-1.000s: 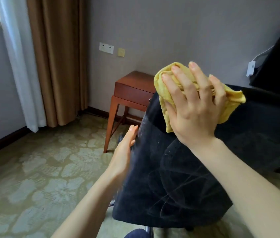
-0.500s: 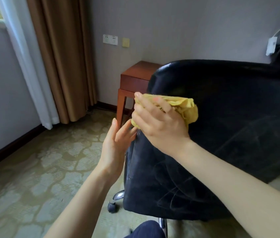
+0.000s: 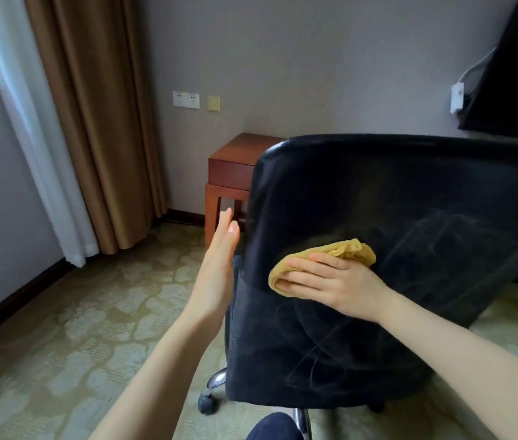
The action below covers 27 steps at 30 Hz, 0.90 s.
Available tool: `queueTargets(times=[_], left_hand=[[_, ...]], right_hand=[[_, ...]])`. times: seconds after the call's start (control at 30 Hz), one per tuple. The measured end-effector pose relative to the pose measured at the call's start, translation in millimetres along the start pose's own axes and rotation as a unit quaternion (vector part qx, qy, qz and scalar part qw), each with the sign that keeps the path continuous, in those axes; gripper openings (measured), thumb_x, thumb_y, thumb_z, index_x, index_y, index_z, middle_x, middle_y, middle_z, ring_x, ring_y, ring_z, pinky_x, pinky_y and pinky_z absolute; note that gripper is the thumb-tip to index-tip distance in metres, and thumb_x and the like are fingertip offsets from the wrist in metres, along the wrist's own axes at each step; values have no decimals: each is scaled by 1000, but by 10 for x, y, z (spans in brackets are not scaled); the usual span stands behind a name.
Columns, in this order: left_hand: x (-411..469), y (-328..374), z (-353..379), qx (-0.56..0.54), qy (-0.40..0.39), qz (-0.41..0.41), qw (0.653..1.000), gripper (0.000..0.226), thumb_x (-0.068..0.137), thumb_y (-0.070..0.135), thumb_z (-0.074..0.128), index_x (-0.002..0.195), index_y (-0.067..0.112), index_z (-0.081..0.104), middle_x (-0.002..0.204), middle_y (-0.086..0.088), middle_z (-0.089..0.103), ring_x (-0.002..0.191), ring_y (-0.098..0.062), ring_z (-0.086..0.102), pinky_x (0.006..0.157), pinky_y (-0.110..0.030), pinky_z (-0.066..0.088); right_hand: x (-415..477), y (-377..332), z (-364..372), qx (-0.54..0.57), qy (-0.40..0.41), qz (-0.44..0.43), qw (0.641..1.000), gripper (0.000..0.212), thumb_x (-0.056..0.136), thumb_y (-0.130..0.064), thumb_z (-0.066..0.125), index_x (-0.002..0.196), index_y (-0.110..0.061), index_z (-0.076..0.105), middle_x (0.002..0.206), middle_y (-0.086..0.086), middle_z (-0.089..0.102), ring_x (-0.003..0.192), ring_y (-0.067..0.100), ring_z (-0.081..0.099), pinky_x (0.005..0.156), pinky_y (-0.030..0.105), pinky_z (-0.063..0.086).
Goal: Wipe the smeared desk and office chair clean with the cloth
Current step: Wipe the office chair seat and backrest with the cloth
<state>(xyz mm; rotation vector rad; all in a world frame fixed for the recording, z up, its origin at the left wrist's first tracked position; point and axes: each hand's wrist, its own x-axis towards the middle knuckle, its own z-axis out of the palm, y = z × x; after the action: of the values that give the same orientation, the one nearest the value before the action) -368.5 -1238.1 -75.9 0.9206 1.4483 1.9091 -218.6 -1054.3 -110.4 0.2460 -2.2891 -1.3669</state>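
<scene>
Wiping is carried down the office chair (image 3: 378, 192) back. Head view: the yellow cloth (image 3: 351, 250), at the top edge a second ago, is now pressed near the left edge under the right hand (image 3: 337, 287), fingers laid nearly straight. The left hand (image 3: 219, 268), flat and empty, is held beside that edge. Pale smears (image 3: 441, 236) are left rightward, so more passes are judged needed.

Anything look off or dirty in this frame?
Yes: the black office chair's backrest carries pale dusty streaks to the right of and below the yellow cloth that the right hand presses on it. Nothing looks spilled or broken.
</scene>
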Motion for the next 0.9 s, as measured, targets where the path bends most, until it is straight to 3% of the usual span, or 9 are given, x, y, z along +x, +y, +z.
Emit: queueTargets(times=[0.1, 0.2, 0.3, 0.43, 0.53, 0.6, 0.7, 0.77, 0.9], left_hand=[[78, 25, 81, 21, -36, 29, 999, 62, 90, 63, 36, 147, 44, 21, 154, 22, 21, 142, -2, 20, 116, -31, 15], [142, 9, 170, 6, -49, 12, 999, 67, 84, 74, 36, 144, 48, 27, 151, 21, 31, 139, -5, 29, 116, -41, 23], [144, -47, 232, -60, -41, -18, 997, 53, 89, 69, 32, 132, 42, 49, 135, 18, 52, 127, -5, 47, 105, -29, 35], [167, -133, 213, -56, -40, 18, 997, 50, 97, 58, 19, 143, 44, 34, 146, 21, 39, 132, 3, 37, 104, -16, 34], [228, -197, 162, -52, -52, 39, 997, 55, 97, 59, 14, 148, 40, 22, 154, 21, 24, 141, 3, 20, 118, -30, 16], [258, -224, 160, -51, -39, 51, 997, 58, 97, 57, 13, 151, 34, 19, 155, 20, 21, 141, 4, 18, 120, -33, 10], [288, -223, 187, -58, -20, 52, 997, 57, 100, 52, 10, 151, 30, 18, 154, 19, 22, 140, 5, 19, 120, -30, 11], [295, -208, 197, -60, 0, 52, 997, 55, 101, 48, 8, 151, 29, 20, 154, 20, 24, 138, 8, 22, 116, -20, 16], [324, -172, 153, -43, 5, 49, 998, 53, 101, 46, 8, 148, 31, 27, 149, 20, 34, 130, 12, 33, 107, -11, 27]], right_hand=[[-119, 271, -167, -8, 30, 36, 999, 42, 97, -1, 43, 132, -19, 56, 136, -3, 54, 132, 16, 40, 115, 33, 23], [-25, 528, -342, -36, 97, 99, 990, 38, 93, -4, 57, 128, -20, 60, 134, -5, 54, 129, 16, 44, 113, 32, 26], [230, 794, -475, -82, 181, 161, 967, 39, 87, -10, 69, 125, -20, 63, 130, -5, 58, 124, 18, 49, 108, 34, 29], [615, 856, -509, -97, 255, 234, 933, 38, 92, -13, 64, 128, -21, 59, 131, -5, 59, 125, 19, 48, 108, 34, 27], [779, 706, -399, -107, 266, 292, 913, 38, 95, -15, 58, 132, -23, 53, 132, -8, 58, 126, 17, 45, 111, 33, 19], [834, 626, -312, -120, 269, 314, 903, 38, 96, -18, 58, 132, -26, 50, 129, -10, 59, 124, 16, 45, 111, 33, 19], [902, 566, -222, -135, 278, 317, 897, 39, 94, -22, 61, 131, -29, 50, 127, -13, 60, 122, 13, 47, 108, 33, 22], [929, 521, -154, -123, 282, 311, 899, 38, 94, -23, 60, 131, -30, 52, 127, -15, 60, 122, 12, 48, 107, 32, 23], [850, 306, -1, -96, 218, 256, 937, 40, 97, -20, 52, 136, -30, 49, 137, -16, 52, 129, 10, 40, 110, 31, 21]])
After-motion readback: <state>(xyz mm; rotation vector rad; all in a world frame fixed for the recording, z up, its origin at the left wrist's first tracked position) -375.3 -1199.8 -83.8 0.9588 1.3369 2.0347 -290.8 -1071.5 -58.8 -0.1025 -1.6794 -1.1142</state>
